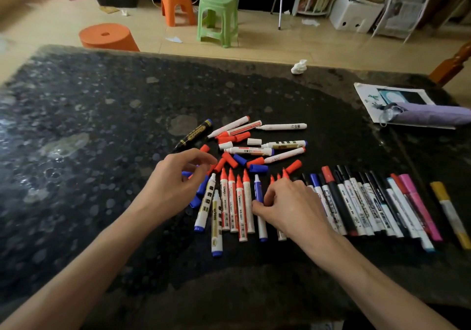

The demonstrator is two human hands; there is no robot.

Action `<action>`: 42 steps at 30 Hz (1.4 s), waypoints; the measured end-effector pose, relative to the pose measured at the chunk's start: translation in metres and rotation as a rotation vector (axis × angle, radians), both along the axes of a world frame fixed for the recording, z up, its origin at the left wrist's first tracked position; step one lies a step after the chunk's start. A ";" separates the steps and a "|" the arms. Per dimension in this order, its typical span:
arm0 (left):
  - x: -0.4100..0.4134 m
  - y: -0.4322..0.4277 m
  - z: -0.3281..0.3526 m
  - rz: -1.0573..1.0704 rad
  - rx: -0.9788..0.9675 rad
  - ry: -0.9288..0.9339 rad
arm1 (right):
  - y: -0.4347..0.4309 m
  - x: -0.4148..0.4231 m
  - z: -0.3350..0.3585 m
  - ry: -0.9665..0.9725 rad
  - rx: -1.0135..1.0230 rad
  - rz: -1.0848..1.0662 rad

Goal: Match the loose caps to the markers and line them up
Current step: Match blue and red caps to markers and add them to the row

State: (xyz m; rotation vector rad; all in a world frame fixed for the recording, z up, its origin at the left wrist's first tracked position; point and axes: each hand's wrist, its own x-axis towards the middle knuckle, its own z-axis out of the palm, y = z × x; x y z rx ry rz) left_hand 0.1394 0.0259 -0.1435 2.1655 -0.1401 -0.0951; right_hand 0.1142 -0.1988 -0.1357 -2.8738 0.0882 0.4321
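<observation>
Both hands work low over a dark speckled stone desk. Between them lie four red-tipped markers, uncapped and side by side, their long axes running away from the person and their tips pointing to the far edge. Right of the right hand, a lined-up row of markers runs the same way, leaning slightly left at the far ends. A yellow marker lies apart at the row's outer end. Beyond both hands a loose pile lies at mixed angles, mostly crosswise, with red and blue loose caps scattered on its near side. Past the desk are a tan tiled floor, a green stool and orange stools. The right hand's thumb and forefinger pinch a blue-capped marker, and its other fingers bend onto the markers beneath. The left hand is curled narrowly over some of the loose caps; whether it holds one cannot be told.
</observation>
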 end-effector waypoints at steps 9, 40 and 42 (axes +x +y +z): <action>-0.016 -0.020 -0.001 -0.178 0.043 0.086 | -0.002 -0.002 0.010 0.042 0.670 -0.106; -0.004 0.009 0.005 0.038 -0.051 0.089 | -0.028 0.026 0.002 -0.403 0.562 0.259; -0.004 0.009 0.004 0.025 -0.037 0.096 | -0.027 0.025 0.002 -0.409 0.563 0.275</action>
